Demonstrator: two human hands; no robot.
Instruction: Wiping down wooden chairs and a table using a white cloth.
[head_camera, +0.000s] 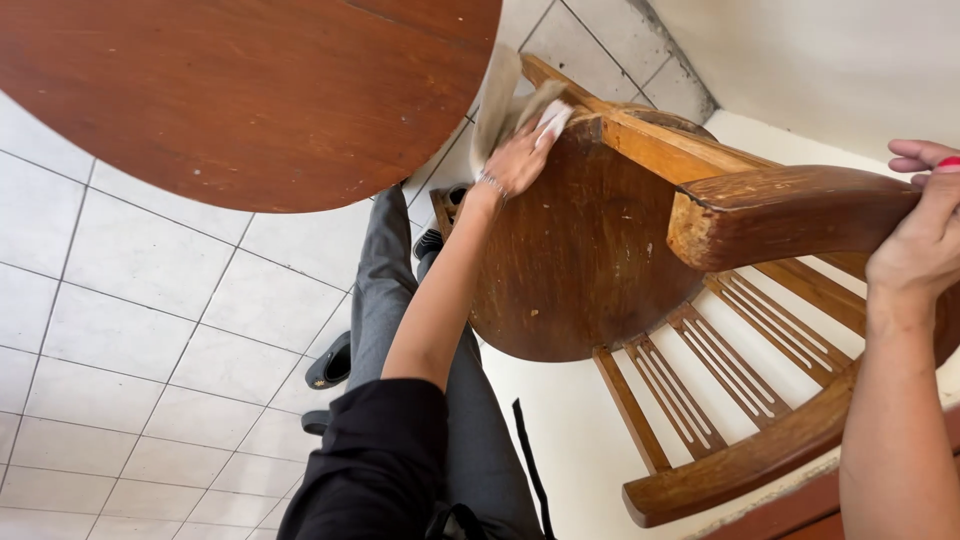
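There is one view only, from a camera on the person's head, looking steeply down and close in. The tipped brown wooden chair (590, 250) fills the right, the round reddish-brown wooden surface (250, 90) the far left, white tiled floor (130, 330) below.

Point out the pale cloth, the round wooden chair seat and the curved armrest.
pale cloth (497, 100), head view, folded middle.
round wooden chair seat (580, 250), head view, seat centre.
curved wooden armrest (780, 210), head view, upper face.

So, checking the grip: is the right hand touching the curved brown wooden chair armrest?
Touching: the head view shows the right hand wrapped over the armrest.
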